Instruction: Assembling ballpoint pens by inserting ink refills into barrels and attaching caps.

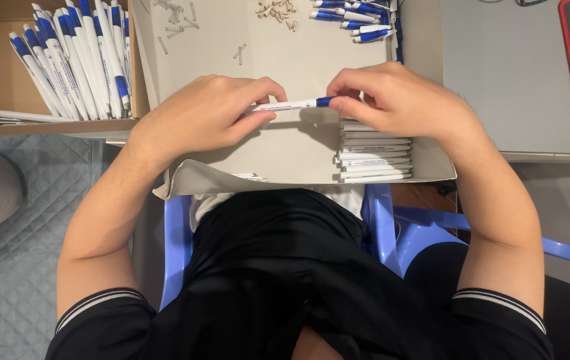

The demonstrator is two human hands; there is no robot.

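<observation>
Pen [291, 105], white-blue, pinched between both hands

The pen [289, 105] is slim, with a white barrel and a blue end on the right. It lies level, lifted above the shallow grey cardboard tray [311, 60], over its near half, held at both ends.

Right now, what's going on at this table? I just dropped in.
A seated person holds one white-and-blue pen level between both hands: the left hand pinches the white barrel end, the right hand the blue end. This happens over a shallow grey cardboard tray. White barrels lie stacked beside the right hand, small springs lie at the tray's far side, and a brown box of finished pens sits left.
</observation>
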